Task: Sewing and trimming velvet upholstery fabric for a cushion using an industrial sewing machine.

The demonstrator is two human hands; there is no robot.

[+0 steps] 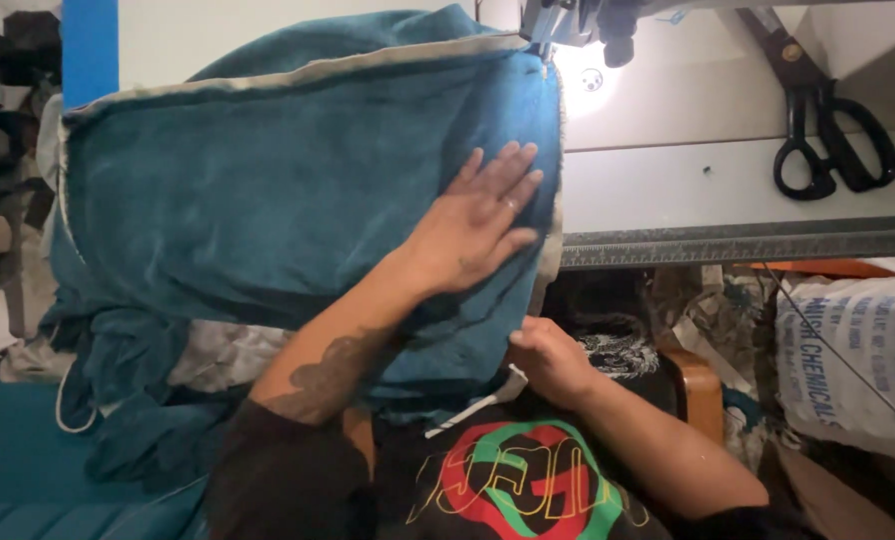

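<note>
- Right hand (551, 362): nearest the body, just below the lower right corner of the cloth (298, 200), fingers curled shut on that edge where a white cord (473, 408) trails out toward the chest.
- Left hand (478, 220): above the right one and well apart from it, flat and open on the cloth's right part, fingers spread and pointing up toward the needle end; it presses down and grips nothing.
- Cloth: teal, plush, with a pale trim (298, 75) along its top and right edges; it lies spread over the table (688, 180) and hangs off the front edge to the left, bunched in folds toward the lap.
- Table: pale, right of the cloth, with a grey ribbed front rim.
- Sewing machine (578, 20): at the cloth's upper right corner, its lamp throwing a bright patch on the table beside the trim.
- Scissors (823, 130): black, far right of the cloth, lying on the table with handles toward the body.
- Sack (848, 350): white, below the table rim, right of the cloth.
</note>
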